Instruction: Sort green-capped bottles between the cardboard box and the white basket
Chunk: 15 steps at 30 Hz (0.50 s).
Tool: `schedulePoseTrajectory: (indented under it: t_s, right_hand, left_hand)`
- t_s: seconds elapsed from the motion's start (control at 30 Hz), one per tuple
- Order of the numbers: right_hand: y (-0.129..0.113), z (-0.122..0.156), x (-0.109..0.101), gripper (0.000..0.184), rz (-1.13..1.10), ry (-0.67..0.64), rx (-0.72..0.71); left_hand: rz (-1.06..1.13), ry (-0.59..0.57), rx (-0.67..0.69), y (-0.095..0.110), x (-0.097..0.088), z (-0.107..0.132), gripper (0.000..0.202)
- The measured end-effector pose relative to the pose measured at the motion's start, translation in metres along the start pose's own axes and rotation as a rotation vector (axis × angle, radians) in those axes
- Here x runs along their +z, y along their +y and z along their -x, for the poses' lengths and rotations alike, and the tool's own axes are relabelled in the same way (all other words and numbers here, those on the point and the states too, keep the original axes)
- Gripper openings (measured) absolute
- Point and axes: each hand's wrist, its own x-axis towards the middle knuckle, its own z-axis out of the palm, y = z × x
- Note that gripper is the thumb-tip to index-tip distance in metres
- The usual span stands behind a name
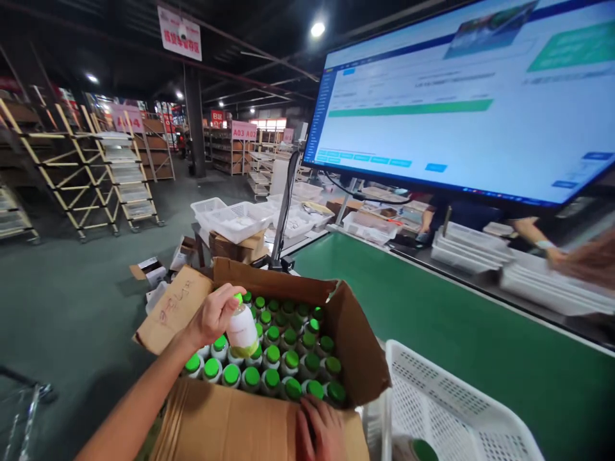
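An open cardboard box (269, 282) in front of me holds several white bottles with green caps (288, 349). My left hand (214, 317) is closed round one white bottle (241, 330), lifted just above the others at the box's left side. My right hand (321, 432) lies on the box's near flap, fingers resting flat on the cardboard. A white perforated plastic basket (451, 410) stands right of the box, with a green-capped object (423, 450) in its near corner.
A green conveyor belt (432, 320) runs past the box on the right. A large monitor (461, 96) hangs above it. Another person's arm (533, 234) reaches over stacked white trays (480, 250) beyond the belt. Baskets, cartons and shelving fill the floor behind.
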Motion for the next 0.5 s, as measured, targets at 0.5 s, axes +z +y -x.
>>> schedulePoseTrajectory:
  t_s: [0.5]
  right_hand:
    - [0.001, 0.005, 0.004, 0.034, -0.085, 0.004, 0.059]
  left_hand:
    - [0.015, -0.113, -0.147, -0.019, -0.003, 0.007, 0.050]
